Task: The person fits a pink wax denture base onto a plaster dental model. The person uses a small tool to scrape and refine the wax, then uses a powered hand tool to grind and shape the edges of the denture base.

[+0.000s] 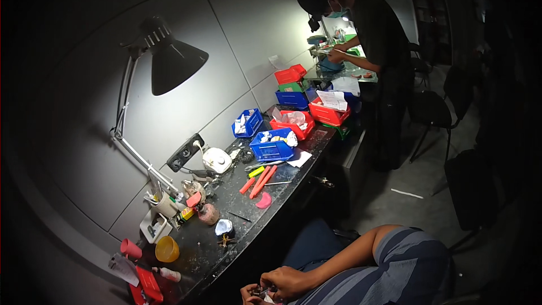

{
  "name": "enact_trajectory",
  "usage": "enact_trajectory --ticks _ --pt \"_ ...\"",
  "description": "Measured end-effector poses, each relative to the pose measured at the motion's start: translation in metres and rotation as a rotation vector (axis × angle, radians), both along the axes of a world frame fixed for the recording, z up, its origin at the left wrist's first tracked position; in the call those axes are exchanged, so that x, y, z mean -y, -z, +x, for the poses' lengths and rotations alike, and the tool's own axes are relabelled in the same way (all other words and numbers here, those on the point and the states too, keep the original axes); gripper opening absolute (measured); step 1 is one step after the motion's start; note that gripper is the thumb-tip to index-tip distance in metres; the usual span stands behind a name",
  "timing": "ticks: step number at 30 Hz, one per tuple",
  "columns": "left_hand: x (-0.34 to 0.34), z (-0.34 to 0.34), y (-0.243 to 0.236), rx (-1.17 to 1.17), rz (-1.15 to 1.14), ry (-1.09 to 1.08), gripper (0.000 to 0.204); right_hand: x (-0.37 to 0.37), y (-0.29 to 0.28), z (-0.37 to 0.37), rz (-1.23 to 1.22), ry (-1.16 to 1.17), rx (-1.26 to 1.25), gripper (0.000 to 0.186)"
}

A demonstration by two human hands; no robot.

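Observation:
At the lower edge, my right hand (287, 281) is closed, its fingers curled over a small dark and pinkish thing (265, 292). My left hand (248, 295) meets it there, only partly in view, with its fingers bent around the same small thing. What that thing is cannot be made out, as the fingers hide most of it. Both hands are off the bench, low in front of my body. Nearest on the black bench (248, 226) are a small holder with a silvery top (224, 227), a thin dark tool (239, 216) and a pink curved piece (263, 200).
Coral-red sticks (263, 181) and a yellow marker (256, 171) lie farther along. Blue bins (272, 150) and red bins (292, 126) stand behind. A black lamp (176, 62) overhangs the bench; an orange cup (167, 248) stands left. Another person (378, 34) works at the far end.

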State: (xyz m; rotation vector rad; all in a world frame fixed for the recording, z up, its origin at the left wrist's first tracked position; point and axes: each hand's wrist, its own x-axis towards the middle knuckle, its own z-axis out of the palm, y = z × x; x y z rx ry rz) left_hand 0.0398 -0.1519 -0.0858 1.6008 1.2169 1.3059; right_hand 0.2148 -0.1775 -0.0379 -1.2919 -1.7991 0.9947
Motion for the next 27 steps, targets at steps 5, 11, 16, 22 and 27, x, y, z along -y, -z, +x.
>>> enact_trajectory --ticks 5,11,16,22,27 --pt "-0.017 0.022 -0.012 0.009 0.046 0.053 0.092 -0.012 0.025 -0.008 0.285 0.008 0.045 0.032" --pt "-0.025 0.054 -0.008 0.034 0.102 0.108 0.092 -0.038 0.045 -0.008 0.209 -0.010 0.009 0.027" --pt "-0.022 0.079 -0.006 0.058 0.111 0.171 0.091 -0.084 0.105 -0.001 0.642 -0.108 -0.149 0.038" --pt "-0.026 0.090 -0.005 0.069 0.111 0.185 0.090 -0.067 0.064 -0.001 0.450 -0.060 0.049 0.037" --pt "-0.031 0.085 -0.001 0.095 0.088 0.173 0.090 -0.056 0.056 0.002 0.409 -0.116 0.012 0.038"
